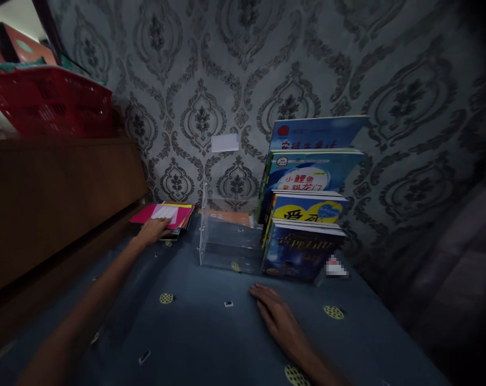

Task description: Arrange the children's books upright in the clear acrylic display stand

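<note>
- Grey patterned wall [291, 59] fills the back of the view; its right side sinks into shadow and a dim shape at the far right edge cannot be made out
- Blue cloth [211, 343] with yellow dotted rounds covers the surface below; its near corners are cut off by the frame
- Brown wooden cabinet [53, 203] stands on the left, with only part of its side showing
- One red basket [53, 102] sits on top of it, cut off at the left edge, its contents too dark to tell
- Four books [307, 214] stand stepped one behind another at the right end of a clear rack [227, 241]; each hides the lower part of the one behind, and the front cover is too dark to read
- One small blurred patch lies just right of the front book, so what it covers is hidden
- One low pile of flat books [168, 215] lies left of the rack, near the cabinet, a pink one on top; how many lie under it cannot be counted
- Left hand [152, 231] reaches out with its fingers resting on the near edge of that pile; whether they pinch anything cannot be told
- Right hand [277, 316] lies flat on the cloth in front of the standing books, fingers spread and holding nothing
- One white slip [225, 142] is stuck on the wall above the rack
</note>
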### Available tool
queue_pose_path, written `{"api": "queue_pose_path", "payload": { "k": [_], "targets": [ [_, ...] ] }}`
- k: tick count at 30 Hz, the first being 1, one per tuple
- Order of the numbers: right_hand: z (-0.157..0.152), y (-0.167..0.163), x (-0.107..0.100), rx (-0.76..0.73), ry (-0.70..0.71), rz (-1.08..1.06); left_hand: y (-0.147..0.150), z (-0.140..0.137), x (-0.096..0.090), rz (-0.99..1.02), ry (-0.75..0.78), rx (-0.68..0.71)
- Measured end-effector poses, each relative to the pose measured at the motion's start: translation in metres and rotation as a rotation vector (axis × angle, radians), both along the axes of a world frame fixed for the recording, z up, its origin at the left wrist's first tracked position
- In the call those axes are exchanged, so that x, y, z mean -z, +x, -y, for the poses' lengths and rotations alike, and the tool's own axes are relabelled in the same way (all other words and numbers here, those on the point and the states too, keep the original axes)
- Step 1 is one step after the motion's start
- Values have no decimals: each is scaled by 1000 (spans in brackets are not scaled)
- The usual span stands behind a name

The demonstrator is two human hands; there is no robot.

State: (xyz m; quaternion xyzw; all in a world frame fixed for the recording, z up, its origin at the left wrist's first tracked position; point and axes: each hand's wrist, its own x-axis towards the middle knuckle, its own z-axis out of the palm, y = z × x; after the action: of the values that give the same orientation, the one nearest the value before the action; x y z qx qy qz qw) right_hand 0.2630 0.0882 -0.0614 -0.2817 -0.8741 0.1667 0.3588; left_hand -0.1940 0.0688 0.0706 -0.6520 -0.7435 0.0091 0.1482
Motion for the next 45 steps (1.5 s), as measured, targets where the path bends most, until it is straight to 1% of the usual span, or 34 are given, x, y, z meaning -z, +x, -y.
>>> {"api": "queue_pose_path", "payload": {
  "k": [7,11,14,18,24,28,33,37,40,43,45],
  "targets": [
    [-1,-3,9,34,2,-30,5,11,-9,-28,-8,33],
    [-2,-3,8,23,13,-25,6,19,-18,-53,-32,32],
    [-2,-2,5,7,22,-23,8,30,-21,-72,-31,31],
    [-1,-2,3,14,12,-9,11,39,-14,-84,22,21],
    [2,-1,1,14,30,-27,4,32,8,-21,74,-87],
    [2,-1,1,7,35,-30,-2,35,15,6,86,-82],
    [0,-4,3,1,16,-26,2,63,22,12,84,-44],
    [-1,-5,4,-7,-2,-15,16,94,33,25,51,-33],
    [-1,-6,4,-6,-10,-16,27,121,45,70,25,23],
    [0,-6,2,-13,-24,-14,34,147,59,141,-56,92],
    [0,-7,-1,-23,-31,4,38,164,68,175,-125,101]
  ]
}}
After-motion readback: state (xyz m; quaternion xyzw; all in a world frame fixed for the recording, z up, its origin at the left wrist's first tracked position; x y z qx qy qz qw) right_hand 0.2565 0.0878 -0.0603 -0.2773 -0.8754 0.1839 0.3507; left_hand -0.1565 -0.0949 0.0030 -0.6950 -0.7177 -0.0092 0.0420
